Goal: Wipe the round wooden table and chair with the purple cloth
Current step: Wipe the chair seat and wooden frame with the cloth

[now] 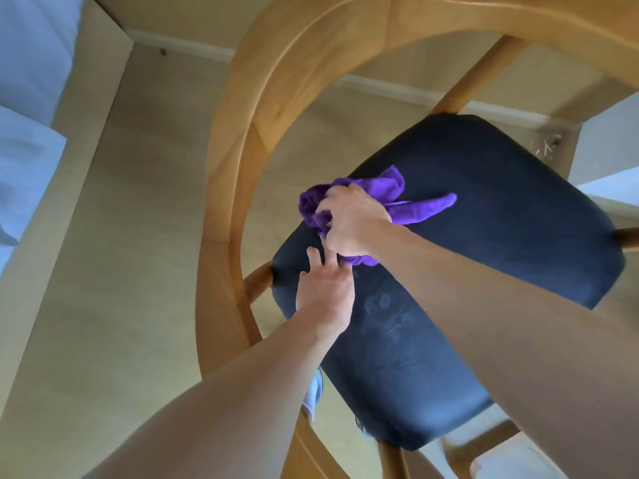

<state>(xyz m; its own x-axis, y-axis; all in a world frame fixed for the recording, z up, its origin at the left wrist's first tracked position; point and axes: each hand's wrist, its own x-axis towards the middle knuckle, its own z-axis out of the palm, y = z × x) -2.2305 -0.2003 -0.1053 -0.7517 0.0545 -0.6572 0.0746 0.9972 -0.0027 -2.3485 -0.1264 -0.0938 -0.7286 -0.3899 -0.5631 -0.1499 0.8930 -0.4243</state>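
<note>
Wiping the chair, judging by the layout: bunched purple cloth (390,198) at the centre of the frame, lying on the dark navy padded seat (484,188) of the curved light-wood chair (242,140), whose bent backrest arcs from the lower left up across the top. Right hand (349,219) just above centre, fingers curled round the wad and pressing it onto the seat's left part, one tail of cloth trailing toward the right. Left hand (325,292) just below it, fingers straight and slightly spread, flat on the seat near its left edge, apparently steadying. Faint smudges visible on the seat below centre, so probably more passes needed there. Next move likely: drawing the wad down toward the bottom of the frame across those marks, keeping pressure even, shifting the bracing hand out of the path. No round wooden table identifiable for certain; pale floor (138,236) beneath.
</note>
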